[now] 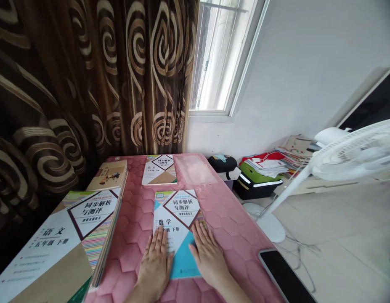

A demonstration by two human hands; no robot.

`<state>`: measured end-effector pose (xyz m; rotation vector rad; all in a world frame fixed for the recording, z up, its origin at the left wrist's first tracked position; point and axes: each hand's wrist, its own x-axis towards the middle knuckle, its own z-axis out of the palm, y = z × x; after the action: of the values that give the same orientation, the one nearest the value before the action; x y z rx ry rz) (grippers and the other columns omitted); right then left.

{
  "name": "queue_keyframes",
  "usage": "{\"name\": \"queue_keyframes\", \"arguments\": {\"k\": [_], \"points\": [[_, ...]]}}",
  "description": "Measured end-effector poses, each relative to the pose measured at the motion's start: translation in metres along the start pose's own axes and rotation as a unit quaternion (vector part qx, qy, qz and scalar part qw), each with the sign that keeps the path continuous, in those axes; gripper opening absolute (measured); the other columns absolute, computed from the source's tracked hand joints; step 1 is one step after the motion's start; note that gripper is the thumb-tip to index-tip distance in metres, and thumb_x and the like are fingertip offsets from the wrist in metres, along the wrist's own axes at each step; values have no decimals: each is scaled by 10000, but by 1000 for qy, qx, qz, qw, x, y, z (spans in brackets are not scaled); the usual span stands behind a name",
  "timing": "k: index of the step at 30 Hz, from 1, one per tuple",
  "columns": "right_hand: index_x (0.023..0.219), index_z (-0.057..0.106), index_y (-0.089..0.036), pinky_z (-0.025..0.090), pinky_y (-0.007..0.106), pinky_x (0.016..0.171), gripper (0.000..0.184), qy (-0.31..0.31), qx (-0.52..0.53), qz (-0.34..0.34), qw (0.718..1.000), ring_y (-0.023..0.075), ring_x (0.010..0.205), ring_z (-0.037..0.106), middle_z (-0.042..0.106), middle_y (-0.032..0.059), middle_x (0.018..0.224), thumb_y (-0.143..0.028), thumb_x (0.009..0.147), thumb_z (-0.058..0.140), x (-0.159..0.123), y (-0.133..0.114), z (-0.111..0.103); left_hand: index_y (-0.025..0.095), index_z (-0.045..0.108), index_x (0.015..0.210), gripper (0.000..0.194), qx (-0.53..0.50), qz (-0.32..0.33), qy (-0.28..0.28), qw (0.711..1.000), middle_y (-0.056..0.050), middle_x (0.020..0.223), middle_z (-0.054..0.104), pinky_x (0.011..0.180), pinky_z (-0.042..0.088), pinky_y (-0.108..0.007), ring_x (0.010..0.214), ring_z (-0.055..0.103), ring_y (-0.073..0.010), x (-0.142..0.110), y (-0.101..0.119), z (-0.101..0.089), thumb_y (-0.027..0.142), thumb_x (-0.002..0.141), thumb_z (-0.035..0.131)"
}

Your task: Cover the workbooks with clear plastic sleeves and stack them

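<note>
A white and blue workbook (182, 256) with a dark-framed diamond on its cover lies closed and flat in front of me. My left hand (155, 256) rests palm down on its left edge, fingers stretched toward the middle of the cover. On the opposite edge, my right hand (209, 254) lies flat with its fingers extended. Neither hand grasps anything. Parts of the cover print are hidden under the fingers. Farther back on the pink quilted table cover (144, 210) lies a similar workbook (159, 170) with a brown and green lower part.
At the left a stack of workbooks (56, 240) stands before a brown book (108, 174) by the patterned curtain (144, 75). A phone (285, 275) lies at the table's right edge. Beyond it are a white fan (308, 172) and a black-green bag (258, 181) on the floor.
</note>
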<state>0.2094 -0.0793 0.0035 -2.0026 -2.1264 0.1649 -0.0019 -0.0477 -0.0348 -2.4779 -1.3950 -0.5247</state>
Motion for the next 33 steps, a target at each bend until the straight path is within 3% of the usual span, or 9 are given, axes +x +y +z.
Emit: {"name": "queue_keyframes", "arguments": {"k": [6,9,12,15,20,25,29,31,33], "points": [[1494,244,-141,174,479,1176,644,-16,-7,39,999,234,1447,176,208,69,1564,-513,970,209,-2,9,-2,183,228,1501,610,12,-4,21,1000,-81,1520,346,1114,346,-390,1388,346,-208,-1,1,6,374,936,353],[1452,383,-163,274,446,1139,567,-7,-16,60,998,267,1400,304,308,74,1540,-435,964,288,6,8,-10,189,148,1516,643,15,-7,35,999,-80,1523,339,1107,347,-386,1375,369,-213,-2,1,11,369,934,354],[1371,506,-139,385,433,1046,515,33,-42,118,992,318,1249,485,477,158,1418,-387,941,371,18,13,-17,199,45,1519,685,20,-5,48,999,-76,1520,342,1095,351,-382,1362,391,-217,-2,-1,15,371,932,355],[1341,507,-68,434,419,972,553,69,-47,164,983,336,1155,547,569,226,1262,-421,923,421,26,18,-19,205,-8,1512,707,24,4,58,998,-70,1513,353,1087,350,-381,1354,402,-216,-2,-2,16,369,930,356],[1178,590,-86,497,318,770,406,43,27,203,978,275,981,647,633,208,1107,-364,908,470,32,17,-29,206,-27,1506,709,25,4,55,998,-79,1508,358,1082,350,-405,1352,406,-222,0,-3,14,363,928,352],[964,636,-166,472,278,669,259,-4,171,225,959,229,872,690,720,114,951,-345,910,456,42,26,-48,235,59,1505,662,8,-13,0,1000,-50,1520,339,1116,315,-408,1363,388,-227,0,-3,13,370,929,356],[862,671,-183,487,291,692,325,-44,335,188,922,228,833,698,748,77,875,-431,886,461,45,36,-47,239,124,1509,637,9,-14,4,1000,-50,1526,328,1128,305,-407,1374,370,-224,-1,-1,11,376,933,357],[914,690,-192,504,305,751,343,-70,461,162,870,235,900,697,751,66,941,-479,837,518,42,39,-40,235,144,1509,626,-1,-8,6,1000,-49,1530,318,1131,306,-398,1383,354,-217,-3,-1,8,389,940,355],[1020,677,-188,512,332,804,408,-85,582,154,794,248,947,691,746,73,992,-492,754,612,39,39,-33,236,193,1503,598,-24,-10,-16,1000,-49,1534,308,1131,314,-392,1392,338,-208,-2,-5,3,403,950,347]]}}
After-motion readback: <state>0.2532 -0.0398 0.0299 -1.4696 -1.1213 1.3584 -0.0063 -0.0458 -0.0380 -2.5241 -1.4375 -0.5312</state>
